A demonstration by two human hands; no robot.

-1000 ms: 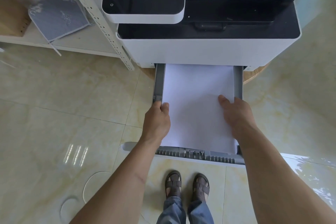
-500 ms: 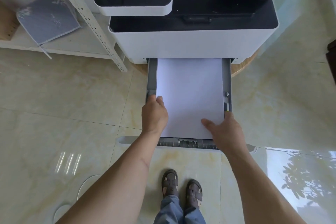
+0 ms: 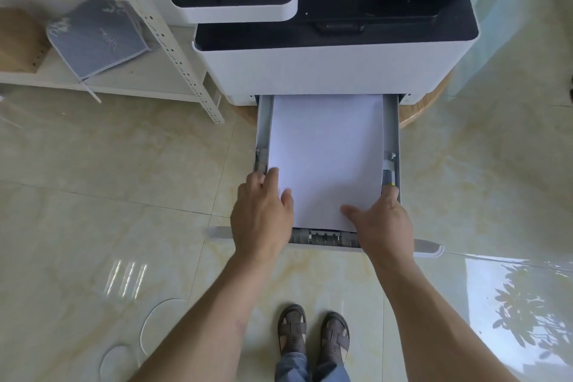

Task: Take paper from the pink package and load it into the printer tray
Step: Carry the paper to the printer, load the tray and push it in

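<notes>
White paper (image 3: 325, 158) lies lengthwise in the tray (image 3: 391, 127); my left hand (image 3: 263, 214) and right hand (image 3: 384, 223) (both open, gripping nothing) press its near corners.

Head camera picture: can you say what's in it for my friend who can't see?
Two bare hands, the left hand and right hand, press on a white paper stack lying in a printer tray pulled out from a white printer. Below are sandalled feet on a shiny tiled floor.

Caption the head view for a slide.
Both hands, left hand and right hand, settle white paper in the printer's pulled-out tray.
</notes>
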